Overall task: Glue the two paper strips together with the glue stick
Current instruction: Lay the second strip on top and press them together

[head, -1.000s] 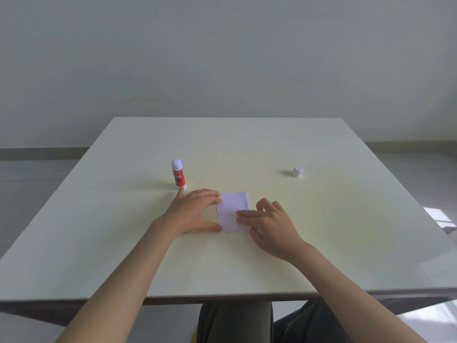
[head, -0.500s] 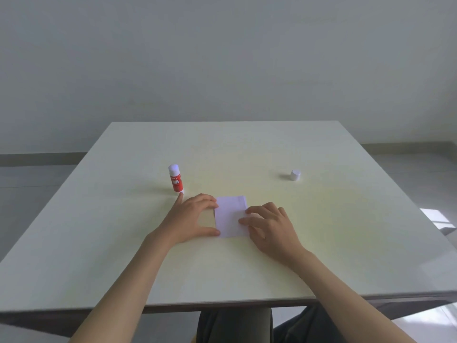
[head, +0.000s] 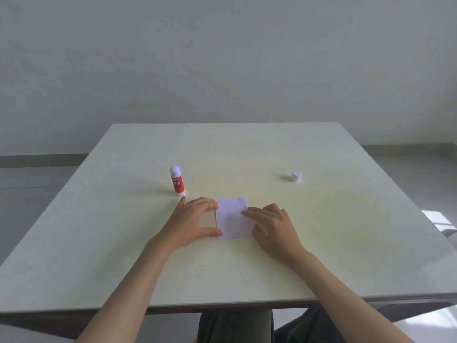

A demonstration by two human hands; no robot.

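Note:
A white paper strip [head: 232, 219] lies flat on the table in front of me. A tan patch [head: 207, 220], possibly the second strip, shows at its left edge, framed by my fingers. My left hand [head: 195, 220] rests there, thumb and fingertips touching the white paper's left edge and holding it down. My right hand [head: 272, 224] lies flat at the right edge, fingertips resting on the paper. The red glue stick [head: 177, 181] stands upright just beyond my left fingertips, with a white top. Its white cap [head: 296, 176] sits apart at the far right.
The pale table [head: 346, 243] has its front edge near my lap. A plain wall rises behind it, and grey floor shows on both sides.
My right fingertips have slid a little to the right across the white paper. My left hand, the glue stick and the cap have stayed in place.

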